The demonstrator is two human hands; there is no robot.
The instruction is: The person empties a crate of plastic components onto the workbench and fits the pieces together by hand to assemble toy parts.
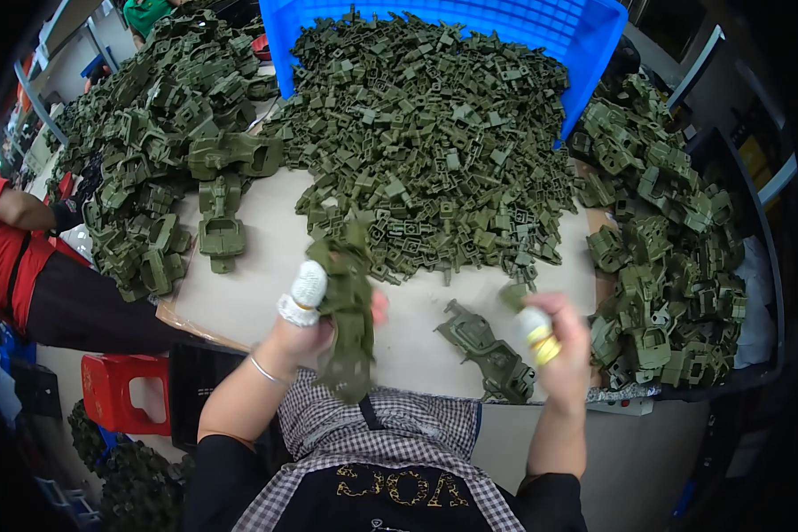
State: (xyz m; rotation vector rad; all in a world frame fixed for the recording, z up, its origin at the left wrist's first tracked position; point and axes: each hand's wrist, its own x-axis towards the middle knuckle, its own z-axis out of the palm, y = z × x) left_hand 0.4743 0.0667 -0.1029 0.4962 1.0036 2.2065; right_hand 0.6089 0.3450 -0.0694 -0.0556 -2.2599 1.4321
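Note:
A long olive-green moulded plastic part (pixel 349 332), shaped like a toy vehicle body, stands on end and blurred in my left hand (pixel 303 324). White wrapping covers the thumb of that hand, and its fingers close round the part. My right hand (pixel 566 350), with white and yellow wrapping on a digit, pinches a small green plastic piece (pixel 513 297) above the table; motion smears its detail. Between my hands and nearer the right one, another long green part (pixel 488 353) lies aslant on the pale tabletop (pixel 408 306).
A heap of small green pieces (pixel 434 168) spills from a tipped blue crate (pixel 594 44). Larger green parts (pixel 151 168) pile up at left, and more (pixel 656 293) fill a dark tray (pixel 776 328) at right. A red stool (pixel 106 395) and a co-worker's red sleeve (pixel 4 204) are at left.

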